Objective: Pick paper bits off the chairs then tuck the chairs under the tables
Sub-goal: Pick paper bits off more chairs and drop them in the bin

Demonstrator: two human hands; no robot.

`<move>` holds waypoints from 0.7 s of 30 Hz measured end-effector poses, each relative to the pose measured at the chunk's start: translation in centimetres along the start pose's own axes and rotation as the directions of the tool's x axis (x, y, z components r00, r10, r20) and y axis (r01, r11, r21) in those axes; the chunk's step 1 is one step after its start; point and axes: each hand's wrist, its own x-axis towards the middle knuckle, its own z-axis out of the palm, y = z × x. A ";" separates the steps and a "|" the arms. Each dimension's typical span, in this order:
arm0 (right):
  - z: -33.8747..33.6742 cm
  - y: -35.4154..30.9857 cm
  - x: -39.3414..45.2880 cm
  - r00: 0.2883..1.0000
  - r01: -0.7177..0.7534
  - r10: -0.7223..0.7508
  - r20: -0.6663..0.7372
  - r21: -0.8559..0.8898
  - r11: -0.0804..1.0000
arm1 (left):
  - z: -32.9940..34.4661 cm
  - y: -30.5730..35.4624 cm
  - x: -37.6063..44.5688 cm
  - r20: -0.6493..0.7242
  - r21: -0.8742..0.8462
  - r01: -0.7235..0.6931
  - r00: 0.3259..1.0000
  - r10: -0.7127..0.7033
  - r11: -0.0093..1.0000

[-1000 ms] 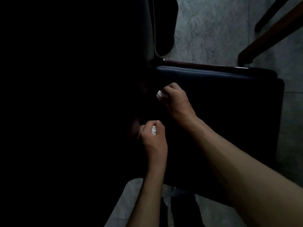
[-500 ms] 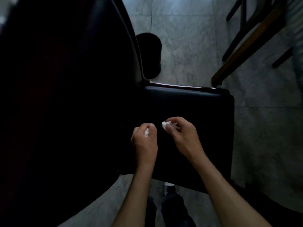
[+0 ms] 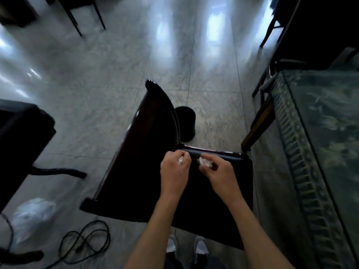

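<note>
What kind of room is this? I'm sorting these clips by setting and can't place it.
Probably a dining hall or restaurant. A dark cushioned chair stands beside a table with a patterned green cloth, more chair legs show across the polished tile floor, and a small black bin stands nearby.
</note>
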 end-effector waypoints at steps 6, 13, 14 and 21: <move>-1.8 -6.9 -0.3 0.986 0.096 -0.107 -0.128 -0.084 0.992 | -5.5 4.7 1.1 -0.070 0.105 -0.167 0.982 0.174 0.980; 1.6 -14.5 2.1 0.939 0.150 -0.195 -0.282 -0.172 0.973 | -12.5 6.2 6.2 -0.064 0.144 -0.264 0.959 0.276 0.954; 2.7 -15.5 2.6 0.933 0.150 -0.199 -0.300 -0.178 0.973 | -13.7 5.9 7.2 -0.060 0.138 -0.267 0.959 0.278 0.954; 14.4 -22.5 4.9 0.897 0.157 -0.226 -0.381 -0.202 0.967 | -24.7 1.0 14.4 -0.032 0.128 -0.336 0.939 0.342 0.933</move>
